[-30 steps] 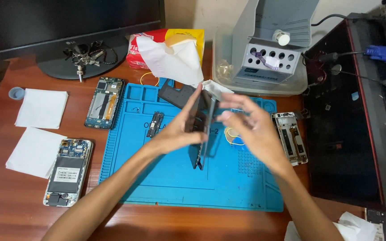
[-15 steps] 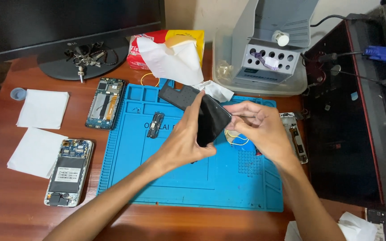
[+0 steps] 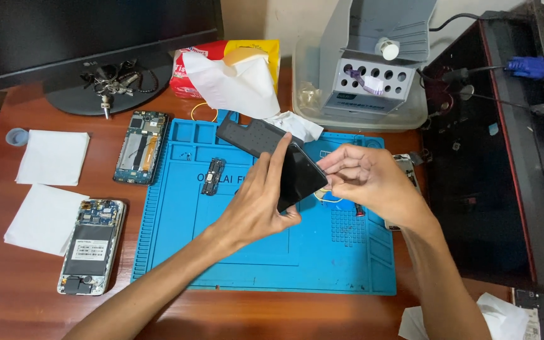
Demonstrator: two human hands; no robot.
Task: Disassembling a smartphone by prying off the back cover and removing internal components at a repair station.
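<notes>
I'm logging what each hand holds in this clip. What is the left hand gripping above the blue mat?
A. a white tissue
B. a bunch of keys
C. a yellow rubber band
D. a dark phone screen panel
D: the left hand grips a dark phone screen panel above the blue mat, with the right hand at its edge.

Opened phones around a blue repair mat (image 3: 253, 264)
Two opened phones (image 3: 141, 147) (image 3: 91, 245) lie left beside white paper sheets (image 3: 53, 157); tissue pack (image 3: 231, 69) behind

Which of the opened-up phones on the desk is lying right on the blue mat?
Neither opened phone: the one near the monitor stand and the one by the white tissues both lie on bare wood, left of the blue mat.
</notes>
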